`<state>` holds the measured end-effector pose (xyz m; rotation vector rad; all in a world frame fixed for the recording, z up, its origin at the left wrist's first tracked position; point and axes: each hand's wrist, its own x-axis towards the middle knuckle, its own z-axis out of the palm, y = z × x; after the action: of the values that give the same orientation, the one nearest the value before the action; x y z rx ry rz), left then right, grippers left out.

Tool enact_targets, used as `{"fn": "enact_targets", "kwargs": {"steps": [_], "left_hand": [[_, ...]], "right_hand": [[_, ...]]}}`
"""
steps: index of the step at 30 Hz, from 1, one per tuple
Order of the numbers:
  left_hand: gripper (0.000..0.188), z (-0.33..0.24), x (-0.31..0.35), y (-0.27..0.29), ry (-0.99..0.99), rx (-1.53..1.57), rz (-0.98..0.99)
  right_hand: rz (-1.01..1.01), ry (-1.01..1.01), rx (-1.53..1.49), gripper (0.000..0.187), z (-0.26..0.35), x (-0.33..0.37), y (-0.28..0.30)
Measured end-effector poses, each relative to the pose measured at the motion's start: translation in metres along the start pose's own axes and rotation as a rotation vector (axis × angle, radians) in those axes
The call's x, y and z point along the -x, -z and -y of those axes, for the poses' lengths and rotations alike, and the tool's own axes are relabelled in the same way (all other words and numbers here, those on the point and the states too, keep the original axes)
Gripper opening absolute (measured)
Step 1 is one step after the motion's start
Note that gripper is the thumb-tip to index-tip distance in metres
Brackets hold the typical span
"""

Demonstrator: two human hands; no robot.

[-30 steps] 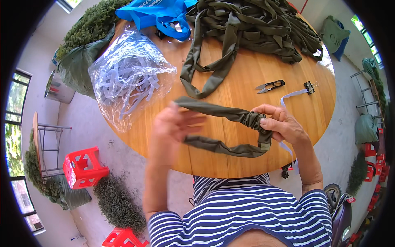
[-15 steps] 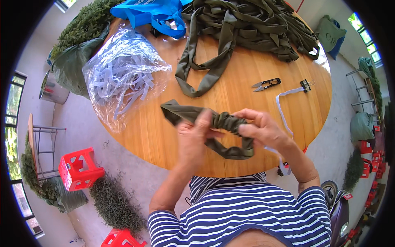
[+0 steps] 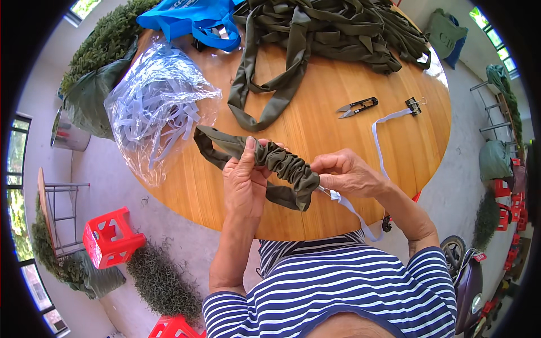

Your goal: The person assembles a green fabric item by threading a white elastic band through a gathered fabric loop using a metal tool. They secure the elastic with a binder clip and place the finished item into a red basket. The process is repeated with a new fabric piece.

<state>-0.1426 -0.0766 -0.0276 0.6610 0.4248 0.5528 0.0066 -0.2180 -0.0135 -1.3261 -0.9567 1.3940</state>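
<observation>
The olive fabric loop (image 3: 287,162) is held up over the near part of the worktop (image 3: 315,132), its gathered stretch slanting between the two hands; the left hand (image 3: 245,180) has its fingers closed around the cloth at the upper end of the gathers, thumb on top; the right hand (image 3: 352,173) pinches at the lower end, though I cannot tell whether its fingers also grip the small metal piece (image 3: 323,190) sticking out there; beside that piece a pale strip (image 3: 352,207) hangs toward the worktop's edge. The step in hand looks like working the strip through the gathered channel; the next move would call for a firm left grip on the bunched cloth and a straight, gentle right-hand pull, so the strip's end does not slip inside. Farther right, a pale length runs up to a black binder clip (image 3: 413,107); black snips (image 3: 359,107) lie near it; beyond are a heap of olive fabric (image 3: 344,34), a clear plastic bag (image 3: 197,101) of pale strips and a blue bag (image 3: 191,19).
</observation>
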Motion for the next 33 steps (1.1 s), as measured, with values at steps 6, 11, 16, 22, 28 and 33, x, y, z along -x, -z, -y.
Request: {"fn": "enact_targets", "kwargs": {"steps": [6,11,16,22,28,33], "left_hand": [[0.025,-0.012,-0.006,0.023,-0.155,-0.004,-0.090],[0.027,-0.055,-0.013,0.066,-0.371,0.127,-0.197],[0.025,-0.054,-0.002,0.068,-0.270,0.180,-0.119],[0.021,-0.016,0.005,0.007,-0.260,-0.021,-0.196],[0.026,0.008,0.008,-0.016,-0.205,-0.120,-0.247],[0.028,0.014,0.013,-0.011,0.037,-0.131,-0.090]], "right_hand": [[-0.030,0.259,0.648,0.011,0.003,0.010,0.012],[-0.091,0.303,0.856,0.015,0.002,0.038,0.029],[-0.083,-0.035,0.682,0.022,0.010,0.054,0.030],[-0.540,0.332,0.700,0.046,0.045,0.016,0.005],[-0.217,0.391,0.893,0.051,0.033,-0.021,-0.029],[-0.164,0.364,0.658,0.044,0.020,-0.024,-0.023]]}}
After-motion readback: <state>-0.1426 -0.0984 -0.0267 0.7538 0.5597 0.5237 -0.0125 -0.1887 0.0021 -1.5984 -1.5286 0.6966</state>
